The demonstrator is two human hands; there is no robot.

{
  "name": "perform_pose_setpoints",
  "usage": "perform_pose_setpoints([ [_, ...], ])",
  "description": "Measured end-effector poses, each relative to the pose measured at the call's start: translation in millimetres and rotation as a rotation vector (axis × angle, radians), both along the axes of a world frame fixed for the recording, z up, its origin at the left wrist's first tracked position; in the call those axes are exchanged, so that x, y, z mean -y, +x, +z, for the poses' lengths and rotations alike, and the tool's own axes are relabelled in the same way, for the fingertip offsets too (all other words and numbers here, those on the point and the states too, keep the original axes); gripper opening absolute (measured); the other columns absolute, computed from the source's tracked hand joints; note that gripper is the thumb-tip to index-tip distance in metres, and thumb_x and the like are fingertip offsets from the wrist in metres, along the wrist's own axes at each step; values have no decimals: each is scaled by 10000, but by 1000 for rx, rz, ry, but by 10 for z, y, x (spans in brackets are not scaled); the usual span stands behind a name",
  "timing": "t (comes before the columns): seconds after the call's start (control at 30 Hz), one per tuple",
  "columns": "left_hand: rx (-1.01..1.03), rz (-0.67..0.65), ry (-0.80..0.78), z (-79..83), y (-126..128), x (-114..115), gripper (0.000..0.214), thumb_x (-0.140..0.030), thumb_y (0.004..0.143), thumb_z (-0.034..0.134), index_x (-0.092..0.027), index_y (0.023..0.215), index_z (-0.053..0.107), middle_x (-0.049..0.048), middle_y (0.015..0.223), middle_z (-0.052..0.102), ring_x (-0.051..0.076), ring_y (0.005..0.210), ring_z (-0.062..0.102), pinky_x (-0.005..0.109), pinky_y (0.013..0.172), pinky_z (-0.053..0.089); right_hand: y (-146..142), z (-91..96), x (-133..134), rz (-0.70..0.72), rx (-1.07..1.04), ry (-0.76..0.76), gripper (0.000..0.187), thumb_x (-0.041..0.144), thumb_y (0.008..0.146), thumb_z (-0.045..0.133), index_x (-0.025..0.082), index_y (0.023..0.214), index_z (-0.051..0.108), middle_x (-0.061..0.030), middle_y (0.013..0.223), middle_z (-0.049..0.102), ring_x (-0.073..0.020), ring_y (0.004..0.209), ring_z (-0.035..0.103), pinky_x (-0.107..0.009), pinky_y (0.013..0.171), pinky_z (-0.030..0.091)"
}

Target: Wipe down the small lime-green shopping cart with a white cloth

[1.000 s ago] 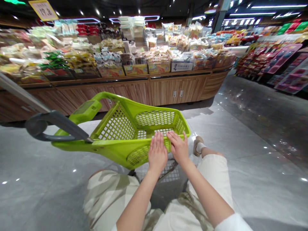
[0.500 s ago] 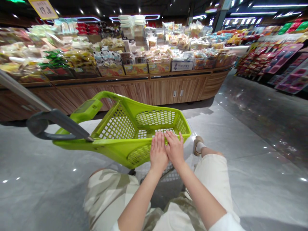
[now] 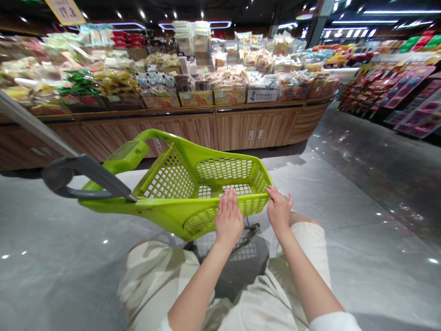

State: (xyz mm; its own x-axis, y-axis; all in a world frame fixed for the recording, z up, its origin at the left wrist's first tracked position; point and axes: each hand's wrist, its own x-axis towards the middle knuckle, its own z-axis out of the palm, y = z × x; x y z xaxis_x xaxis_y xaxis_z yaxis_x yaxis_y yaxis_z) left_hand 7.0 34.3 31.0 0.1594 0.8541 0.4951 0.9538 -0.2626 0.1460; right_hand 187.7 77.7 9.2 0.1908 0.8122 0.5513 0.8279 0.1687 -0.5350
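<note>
A lime-green plastic shopping basket on wheels stands on the grey floor in front of me, with nothing in it. A grey pull handle slants up to the left from its left end. My left hand lies flat on the near rim, fingers stretched out and together. My right hand rests at the basket's right corner, fingers spread and pointing right, holding nothing. My knees in light, patterned shorts show below the basket.
A long wooden display counter piled with packaged snacks runs behind the basket. Racks of colourful goods line the right side. A yellow price sign hangs top left. Glossy grey floor stretches to the right.
My right hand slid from beside the left hand on the near rim out to the basket's right corner. The left hand stayed on the rim.
</note>
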Motion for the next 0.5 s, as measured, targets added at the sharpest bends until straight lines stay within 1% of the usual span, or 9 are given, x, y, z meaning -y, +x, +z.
perform_pose_setpoints([
  [0.07, -9, 12, -2, -29, 10, -11, 660, -179, 924, 361, -63, 1542, 158, 128, 1601, 285, 235, 1504, 178, 433, 1221, 237, -319, 92, 67, 50, 65, 0, 491, 57, 811, 380, 224, 1167, 674, -82, 1278, 667, -230, 1261, 559, -599, 1166, 128],
  [0.17, -43, 27, 5, -74, -13, -31, 665, -189, 928, 370, -71, 1544, 149, 135, 1602, 279, 237, 1508, 158, 443, 1219, 249, -796, 240, 182, 217, 117, -11, 515, 55, 824, 381, 214, 1246, 629, -69, 1346, 622, -206, 1304, 521, -516, 1186, 159],
  [0.23, -61, 26, 12, -85, -44, -38, 662, -195, 933, 369, -81, 1546, 148, 135, 1597, 292, 238, 1506, 163, 444, 1216, 258, -937, 296, 227, 290, 118, -18, 524, 65, 839, 381, 218, 1290, 600, -63, 1375, 600, -192, 1318, 507, -493, 1192, 155],
  [0.3, -60, 17, 15, -73, -72, -36, 651, -193, 934, 361, -81, 1544, 161, 131, 1593, 304, 236, 1503, 176, 441, 1215, 257, -872, 297, 233, 336, 128, -19, 546, 62, 842, 379, 244, 1318, 576, -52, 1384, 592, -182, 1322, 503, -510, 1197, 107],
  [0.37, -46, 9, 16, -42, -86, -24, 637, -180, 932, 351, -76, 1538, 185, 124, 1590, 313, 229, 1501, 189, 433, 1217, 249, -635, 244, 201, 346, 139, -18, 565, 55, 840, 374, 272, 1326, 564, -43, 1380, 596, -177, 1320, 506, -541, 1193, 64],
  [0.4, -38, 10, 16, -24, -87, -17, 632, -170, 929, 347, -75, 1535, 197, 120, 1590, 315, 225, 1500, 194, 428, 1217, 245, -477, 201, 173, 323, 131, -18, 561, 58, 843, 371, 278, 1319, 568, -42, 1373, 602, -180, 1315, 512, -556, 1186, 64],
  [0.5, -28, 10, 8, 18, -73, 2, 617, -166, 928, 352, -67, 1525, 230, 114, 1587, 324, 222, 1498, 204, 419, 1218, 243, -16, 56, 66, 192, 46, -19, 496, 96, 856, 367, 277, 1239, 625, -51, 1322, 640, -203, 1272, 556, -607, 1159, 102],
])
